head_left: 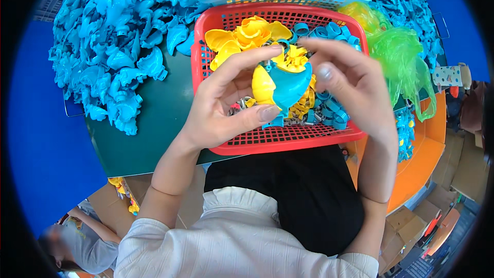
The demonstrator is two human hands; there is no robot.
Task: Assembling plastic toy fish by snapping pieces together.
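Over the red basket (280, 144), the left hand (226, 105) and right hand (352, 82) together pinch 1 blue-and-yellow plastic toy (285, 85), fingers closed on it.

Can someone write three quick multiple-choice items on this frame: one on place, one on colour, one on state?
1. Where does the pile of loose blue plastic parts lie?
A. on the dark green table, to the person's left of the red basket
B. inside the red basket
C. on the floor

2. What colours is the toy piece held between the hands?
A. red and green
B. yellow and blue
C. all white

3. How is that toy piece held?
A. lying free in the basket
B. in the left hand only
C. both hands grip it above the red basket

Answers: 1 A, the pile sits on the table beside the red basket. 2 B, a yellow half meets a blue half. 3 C, the left hand and the right hand both have fingers on it.
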